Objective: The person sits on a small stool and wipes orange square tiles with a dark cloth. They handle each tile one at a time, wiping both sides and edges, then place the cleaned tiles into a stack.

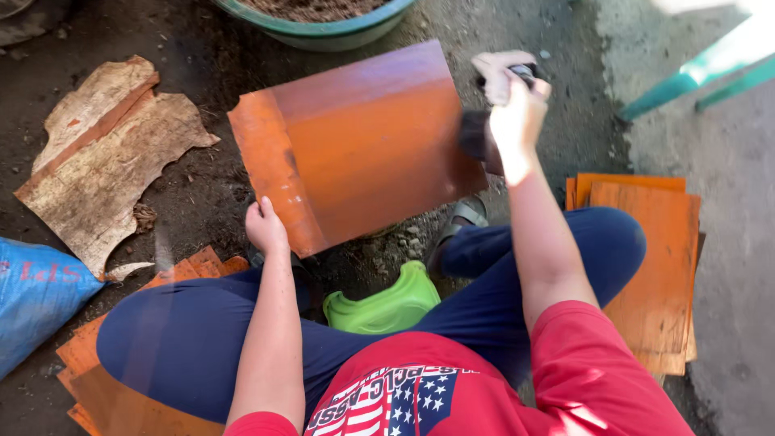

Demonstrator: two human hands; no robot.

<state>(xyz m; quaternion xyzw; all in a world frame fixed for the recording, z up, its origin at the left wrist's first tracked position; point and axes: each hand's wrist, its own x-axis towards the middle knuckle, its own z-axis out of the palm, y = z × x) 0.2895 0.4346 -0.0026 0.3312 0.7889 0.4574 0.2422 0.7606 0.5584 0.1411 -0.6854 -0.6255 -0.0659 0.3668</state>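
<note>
Two bare hands work over one orange sheet [363, 145], seen from above a seated person in a red shirt and dark blue trousers. Nearest, between the knees, a bright green plastic seat [387, 305] shows on the dark ground [210, 194]. Under the left knee lies a stack of orange sheets [113, 379]; beside the right knee lies another orange stack [654, 266]. A little farther out, the left hand [265, 226] is closed on the lower left edge of the orange sheet, which stands tilted on the ground in front of the legs. The right hand [517, 109] is clamped around a dark brush [478, 136], blurred, at the sheet's right edge; whether the bristles touch it cannot be told. To the left lie a blue sack [36, 299] and pieces of torn bark [105, 153]. Farthest off, a green basin [323, 24] holds brown soil.
</note>
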